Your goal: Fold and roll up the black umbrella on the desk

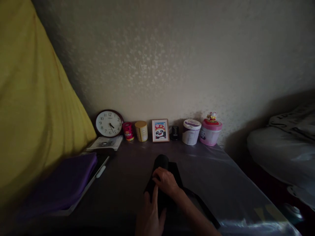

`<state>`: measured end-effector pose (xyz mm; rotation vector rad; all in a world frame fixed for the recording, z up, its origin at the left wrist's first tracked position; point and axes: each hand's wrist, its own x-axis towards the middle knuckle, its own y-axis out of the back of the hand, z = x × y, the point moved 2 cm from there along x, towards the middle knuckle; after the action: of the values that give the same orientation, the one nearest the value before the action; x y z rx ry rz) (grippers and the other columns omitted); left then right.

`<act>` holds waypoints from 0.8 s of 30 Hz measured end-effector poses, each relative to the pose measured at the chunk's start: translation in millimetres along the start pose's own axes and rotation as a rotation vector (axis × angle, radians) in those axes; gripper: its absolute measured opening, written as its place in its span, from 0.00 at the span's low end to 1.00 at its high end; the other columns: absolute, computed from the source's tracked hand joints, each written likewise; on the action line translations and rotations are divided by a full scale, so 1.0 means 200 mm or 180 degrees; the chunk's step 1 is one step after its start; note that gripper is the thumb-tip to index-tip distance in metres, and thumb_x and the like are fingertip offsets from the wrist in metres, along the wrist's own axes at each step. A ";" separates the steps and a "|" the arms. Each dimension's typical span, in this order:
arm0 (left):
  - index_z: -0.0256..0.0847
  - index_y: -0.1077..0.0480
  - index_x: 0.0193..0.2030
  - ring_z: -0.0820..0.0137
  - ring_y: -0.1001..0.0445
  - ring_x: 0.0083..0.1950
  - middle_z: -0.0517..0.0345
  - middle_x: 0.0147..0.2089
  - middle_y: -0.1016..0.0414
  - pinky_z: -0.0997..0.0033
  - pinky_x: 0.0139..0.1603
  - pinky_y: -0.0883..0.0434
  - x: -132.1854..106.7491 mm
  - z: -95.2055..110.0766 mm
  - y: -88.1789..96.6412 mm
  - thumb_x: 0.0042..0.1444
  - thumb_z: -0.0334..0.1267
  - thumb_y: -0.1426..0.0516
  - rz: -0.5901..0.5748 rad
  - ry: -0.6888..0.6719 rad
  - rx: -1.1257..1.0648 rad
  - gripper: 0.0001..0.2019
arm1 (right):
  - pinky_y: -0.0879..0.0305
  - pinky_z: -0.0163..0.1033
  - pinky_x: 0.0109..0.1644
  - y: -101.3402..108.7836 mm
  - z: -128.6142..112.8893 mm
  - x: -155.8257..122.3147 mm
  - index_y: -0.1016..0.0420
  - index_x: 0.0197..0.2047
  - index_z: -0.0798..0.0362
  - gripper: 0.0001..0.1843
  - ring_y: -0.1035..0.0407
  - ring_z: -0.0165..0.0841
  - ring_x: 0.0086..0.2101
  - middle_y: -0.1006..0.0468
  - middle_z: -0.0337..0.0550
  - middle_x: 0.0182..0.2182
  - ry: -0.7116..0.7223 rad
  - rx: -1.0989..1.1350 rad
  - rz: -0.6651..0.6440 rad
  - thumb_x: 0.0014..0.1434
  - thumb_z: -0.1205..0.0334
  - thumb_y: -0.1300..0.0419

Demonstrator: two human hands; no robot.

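A black, soft-looking item (161, 161) lies on the table in front of me, with a rounded, rolled-looking end pointing toward the wall. A dark flap and a long strap-like strip (206, 209) spread to its right; darkness hides what kind of thing it is. My right hand (166, 182) curls its fingers over the rolled part from above. Below and to the left, my left hand (151, 209) rests against the item with its index finger stretched out and its thumb apart. The two hands touch or nearly touch at the fingertips.
Along the wall stand a round clock (109, 123), a red can (128, 131), a yellow tin (141, 131), a framed panda picture (160, 131), a small black object (175, 133), a white tub (191, 133) and a pink tub (211, 133). A purple case (64, 183) lies left, beside a yellow curtain (36, 85).
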<state>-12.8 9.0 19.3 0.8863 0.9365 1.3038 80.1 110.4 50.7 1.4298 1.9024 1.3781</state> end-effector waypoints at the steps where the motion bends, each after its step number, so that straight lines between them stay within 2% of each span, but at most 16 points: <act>1: 0.39 0.63 0.66 0.62 0.31 0.50 0.41 0.60 0.44 0.67 0.46 0.35 0.01 0.01 0.01 0.57 0.40 0.55 -0.0107 0.0020 -0.0020 0.32 | 0.40 0.31 0.40 0.00 0.00 0.00 0.29 0.36 0.50 0.06 0.31 0.29 0.37 0.26 0.38 0.35 0.0000 0.0041 -0.0011 0.56 0.64 0.47; 4: 0.39 0.70 0.66 0.64 0.29 0.47 0.42 0.55 0.37 0.69 0.44 0.35 0.03 0.03 0.03 0.56 0.36 0.53 -0.0452 0.0114 -0.0120 0.36 | 0.40 0.31 0.43 0.01 0.01 -0.01 0.28 0.36 0.50 0.09 0.32 0.28 0.38 0.25 0.38 0.35 0.0165 0.0345 0.0031 0.59 0.65 0.50; 7: 0.36 0.75 0.65 0.66 0.28 0.44 0.47 0.47 0.28 0.71 0.42 0.36 0.04 0.03 0.01 0.57 0.33 0.55 -0.0731 0.0159 -0.0349 0.36 | 0.40 0.33 0.46 0.03 0.01 -0.09 0.28 0.39 0.50 0.12 0.32 0.28 0.40 0.24 0.39 0.37 0.0497 0.0710 0.0199 0.61 0.64 0.53; 9: 0.35 0.77 0.65 0.68 0.27 0.41 0.50 0.44 0.26 0.72 0.39 0.36 0.04 0.03 0.00 0.57 0.33 0.55 -0.0810 0.0194 -0.0454 0.36 | 0.41 0.36 0.50 0.03 0.02 -0.15 0.28 0.41 0.49 0.14 0.33 0.29 0.43 0.24 0.39 0.40 0.0677 0.0785 0.0266 0.63 0.64 0.54; 12: 0.33 0.76 0.65 0.67 0.26 0.40 0.50 0.43 0.25 0.72 0.38 0.36 0.05 0.03 -0.01 0.58 0.34 0.56 -0.0794 0.0253 -0.0419 0.35 | 0.50 0.43 0.58 0.02 0.05 -0.18 0.28 0.45 0.48 0.15 0.40 0.31 0.53 0.26 0.39 0.47 0.0813 0.0681 0.0216 0.63 0.63 0.54; 15: 0.33 0.74 0.65 0.67 0.26 0.41 0.49 0.44 0.25 0.72 0.40 0.36 0.05 0.03 0.00 0.58 0.35 0.55 -0.0794 0.0306 -0.0379 0.34 | 0.57 0.46 0.62 -0.02 0.10 -0.11 0.29 0.48 0.47 0.15 0.46 0.32 0.57 0.28 0.39 0.50 0.0781 0.0501 0.0108 0.63 0.61 0.54; 21: 0.34 0.76 0.65 0.69 0.27 0.44 0.50 0.44 0.25 0.74 0.43 0.36 0.06 0.02 0.00 0.58 0.35 0.55 -0.0929 0.0459 -0.0598 0.35 | 0.59 0.50 0.61 -0.07 0.23 0.15 0.29 0.48 0.46 0.16 0.47 0.32 0.58 0.28 0.40 0.51 0.0748 0.0173 0.0037 0.63 0.61 0.55; 24: 0.35 0.76 0.65 0.69 0.27 0.44 0.50 0.45 0.25 0.74 0.42 0.36 0.06 0.01 0.00 0.59 0.36 0.55 -0.0923 0.0463 -0.0642 0.35 | 0.59 0.50 0.61 -0.08 0.27 0.25 0.29 0.48 0.46 0.16 0.46 0.32 0.58 0.28 0.40 0.51 0.0452 0.0110 0.0125 0.63 0.62 0.55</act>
<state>-10.2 20.5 19.3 0.4844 0.9861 1.1968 93.5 180.8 24.8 1.4266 2.0047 1.5085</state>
